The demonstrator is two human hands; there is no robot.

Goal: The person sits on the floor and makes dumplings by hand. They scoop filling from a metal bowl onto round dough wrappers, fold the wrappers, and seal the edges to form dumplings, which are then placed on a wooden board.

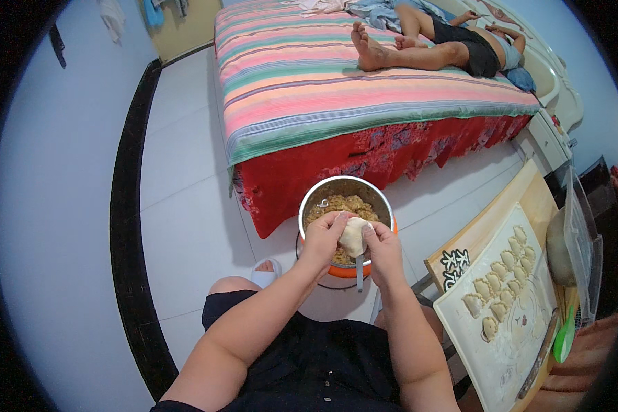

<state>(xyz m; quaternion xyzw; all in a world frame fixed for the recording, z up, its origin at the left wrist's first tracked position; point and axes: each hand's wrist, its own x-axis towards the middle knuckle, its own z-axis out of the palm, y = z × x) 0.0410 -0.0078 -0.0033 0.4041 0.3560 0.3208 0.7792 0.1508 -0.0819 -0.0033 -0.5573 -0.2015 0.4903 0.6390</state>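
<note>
Left hand: the left hand (325, 238) grasps one side of a dough wrapper (353, 235), with its thumb and fingers close together at the edge.
Right hand: the right hand (384, 251) grasps the opposite side of the same wrapper, its thumb pressed on the near face.
Dough wrapper: it is pale and soft, stretched between the two hands, above the bowl; whether some filling lies inside it, one cannot tell.
Metal bowl: the round metal bowl (347, 178) is under the hands, and it holds a yellow-brown chopped filling (350, 203).
Utensil: a grey handle (360, 276) comes over the near rim of the bowl; its other end is hidden.
Under the bowl: an orange object (336, 270) shows around its lower part.
Person's foot: a foot in a white slipper (264, 275) is on the tiled floor (178, 233), to the left of the bowl.
Work surface: on the right there is a wooden surface (533, 184), and on it lies a white mat (470, 350).
Dumplings: the folded dumplings (507, 259) lie on the mat in slanting rows.
Tools: a dark rolling stick (539, 353) lies on the mat, and a green spoon (564, 336) is just beside.
Bed: farther away, a person (453, 51) lies on a bed with a striped cover (288, 89).
</note>
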